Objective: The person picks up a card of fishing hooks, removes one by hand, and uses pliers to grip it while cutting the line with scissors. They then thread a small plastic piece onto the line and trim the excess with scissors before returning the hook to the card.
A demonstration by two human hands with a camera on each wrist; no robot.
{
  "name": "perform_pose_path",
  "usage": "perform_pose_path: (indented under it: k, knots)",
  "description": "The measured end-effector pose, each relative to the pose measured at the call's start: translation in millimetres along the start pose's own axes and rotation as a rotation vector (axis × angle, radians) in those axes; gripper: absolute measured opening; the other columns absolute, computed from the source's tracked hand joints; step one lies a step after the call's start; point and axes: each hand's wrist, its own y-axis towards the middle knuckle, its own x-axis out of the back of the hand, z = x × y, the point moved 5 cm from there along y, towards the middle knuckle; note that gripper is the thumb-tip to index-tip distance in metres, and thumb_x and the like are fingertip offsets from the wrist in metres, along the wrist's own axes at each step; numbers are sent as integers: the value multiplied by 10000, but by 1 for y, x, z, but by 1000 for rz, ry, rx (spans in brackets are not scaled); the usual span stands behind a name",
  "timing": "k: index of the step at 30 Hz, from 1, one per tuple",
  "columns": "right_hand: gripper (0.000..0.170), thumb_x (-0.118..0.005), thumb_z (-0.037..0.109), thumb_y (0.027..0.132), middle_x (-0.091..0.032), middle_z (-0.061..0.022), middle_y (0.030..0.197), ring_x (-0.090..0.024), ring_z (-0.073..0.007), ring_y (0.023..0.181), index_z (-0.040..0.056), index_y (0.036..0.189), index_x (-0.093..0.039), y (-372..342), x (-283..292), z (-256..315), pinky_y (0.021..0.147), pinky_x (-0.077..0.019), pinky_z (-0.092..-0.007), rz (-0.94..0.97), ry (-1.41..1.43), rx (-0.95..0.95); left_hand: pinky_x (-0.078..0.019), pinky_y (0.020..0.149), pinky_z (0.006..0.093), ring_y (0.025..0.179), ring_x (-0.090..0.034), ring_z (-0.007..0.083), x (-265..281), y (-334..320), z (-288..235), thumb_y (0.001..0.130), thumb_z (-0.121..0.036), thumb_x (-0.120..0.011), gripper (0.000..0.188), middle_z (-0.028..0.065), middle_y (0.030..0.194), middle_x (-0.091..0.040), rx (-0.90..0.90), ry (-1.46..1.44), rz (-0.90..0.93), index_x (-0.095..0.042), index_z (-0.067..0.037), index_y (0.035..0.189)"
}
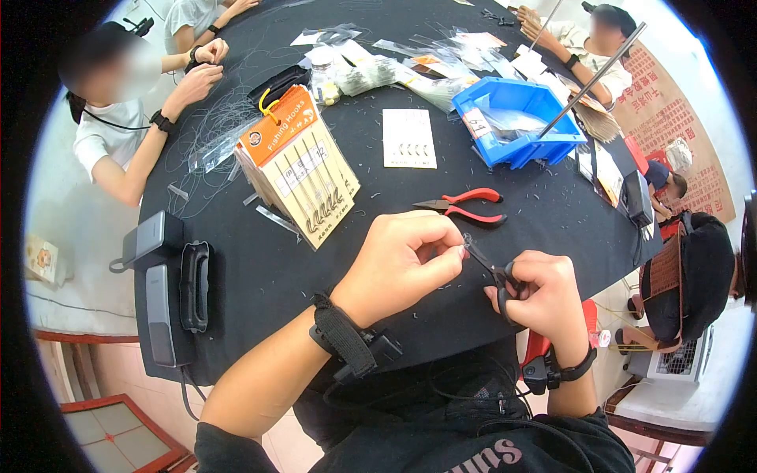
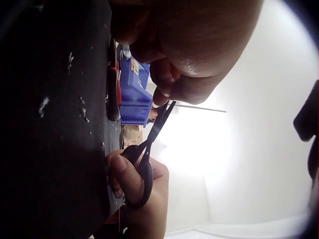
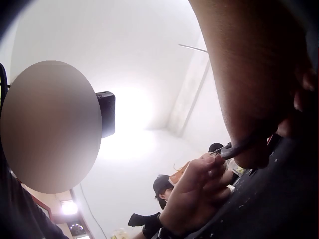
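Observation:
My left hand (image 1: 406,260) pinches a small, clear, thread-like piece (image 1: 467,239) between thumb and forefinger; its kind is too small to tell. Black-handled scissors (image 1: 499,276) are in my right hand (image 1: 546,296), with the thumb and fingers in the handle loops. Their blades (image 2: 160,122) point up at the left fingertips in the left wrist view, the tips right beside them. In the right wrist view the left hand (image 3: 192,199) meets the scissors, whose blades are mostly hidden. Beyond both hands, red-handled pliers (image 1: 473,217) lie on the black table.
A bundle of fishing hook cards (image 1: 303,169) lies left of centre, and a single card with several hooks (image 1: 409,150) farther back. A blue bin (image 1: 524,154) with a metal rod stands right. Black devices (image 1: 169,315) sit at the left edge. Other people work around the table.

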Motion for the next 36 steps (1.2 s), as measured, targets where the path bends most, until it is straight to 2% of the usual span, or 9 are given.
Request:
perform_pose_path:
  k: [1,4,24,36]
  knots:
    - [232,-776,117,624,-521,-81,545,-521,-196,470,3,573,-581,0,0,0,452,-395,-306,-3,-3,0,-421,531,242,596,-543,83,0,0,0,790,-78,-662,115,55,699,-590,6,1,-6,-655,34,817]
    - [242,-781,125,627,-520,-83,542,-523,-202,469,5,568,-579,0,0,-1,451,-394,-308,-10,-11,-1,-370,536,214,622,-468,30,-1,0,1,836,-66,-661,93,-3,729,-566,-18,3,7,-658,27,833]
    - [257,-786,116,629,-514,-81,540,-513,-203,465,2,559,-566,-1,-2,2,452,-387,-308,-50,-21,-27,-372,534,208,619,-486,23,-1,-1,2,847,-44,-640,77,-2,736,-583,4,-25,-1,-658,31,838]
    - [189,-774,101,651,-540,-102,559,-530,-223,471,-15,622,-628,-2,-3,2,463,-401,-322,-68,-29,-8,-369,537,203,623,-475,19,-1,0,2,847,-51,-643,82,-9,750,-579,14,-29,3,-667,27,843]
